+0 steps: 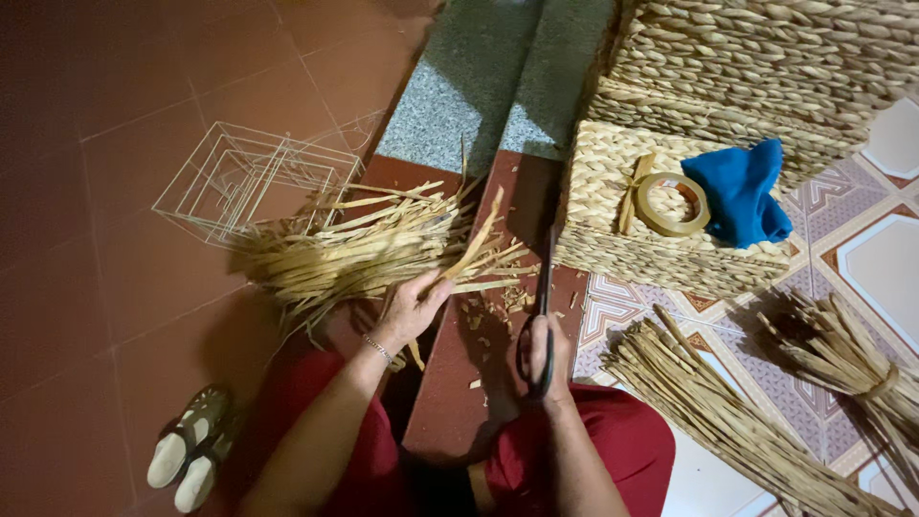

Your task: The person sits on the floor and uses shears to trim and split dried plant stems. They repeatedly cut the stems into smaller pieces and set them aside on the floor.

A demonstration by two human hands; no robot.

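While the right hand [543, 356] grips black scissors [544, 304], the left hand [410, 308] clasps flat dry straw strips [369, 251].

The left hand [410, 308] grips a bundle of dried straw strips [369, 247] lying across a red step [479, 383]. The right hand [542, 356] holds black scissors [544, 287], blades pointing away. Behind the straw stands a wire frame [239, 177]; a tape roll [673, 203] and blue cloth [739, 191] rest on a woven basket [622, 249].
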